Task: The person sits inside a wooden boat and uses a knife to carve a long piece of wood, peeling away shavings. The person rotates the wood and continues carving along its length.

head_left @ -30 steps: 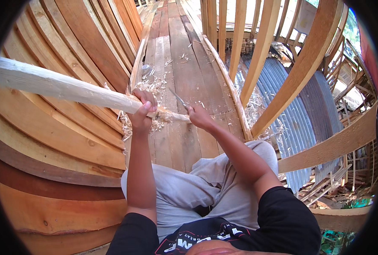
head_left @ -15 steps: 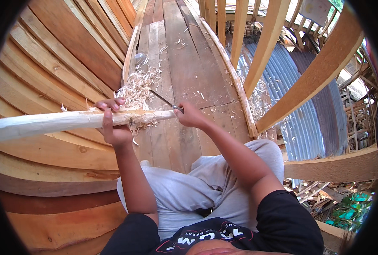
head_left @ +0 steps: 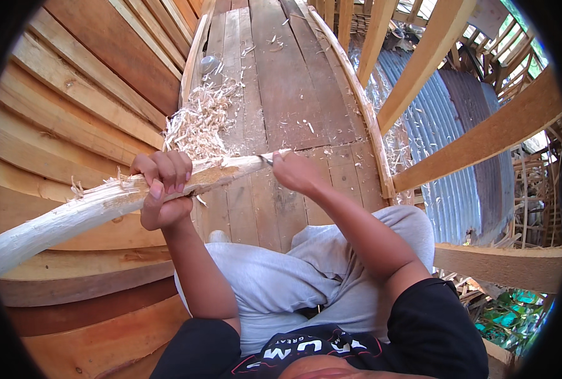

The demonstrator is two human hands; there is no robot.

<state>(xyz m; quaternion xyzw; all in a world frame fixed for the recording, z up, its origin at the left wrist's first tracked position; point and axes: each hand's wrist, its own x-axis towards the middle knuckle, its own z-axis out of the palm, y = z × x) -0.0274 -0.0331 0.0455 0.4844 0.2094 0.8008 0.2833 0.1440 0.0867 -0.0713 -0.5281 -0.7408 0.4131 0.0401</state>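
A long pale wooden pole [head_left: 47,221], peeled and partly shaved, slants across in front of me from the lower left up to the right. Wrapped round it, my left hand [head_left: 165,189] grips the pole with curled fingers, and rough curls of wood stick up beside the knuckles. By the pole's thinner right end, my right hand [head_left: 299,172] is closed on a knife [head_left: 266,160]. Only a short dark part of its blade shows, against the wood; the handle is hidden in the fist.
Wood shavings [head_left: 202,123] lie heaped on the plank floor [head_left: 287,88], with a small round container [head_left: 209,64] beyond them. Curved planks [head_left: 72,101] rise on my left. Upright timbers [head_left: 429,57] stand on the right, with corrugated metal sheets [head_left: 445,126] past them. My crossed legs [head_left: 281,265] are below.
The pole has tilted, its left end dropping and its right end rising. My left fingers now wrap over its top. My right hand has shifted slightly right, and the knife blade lies against the wood.
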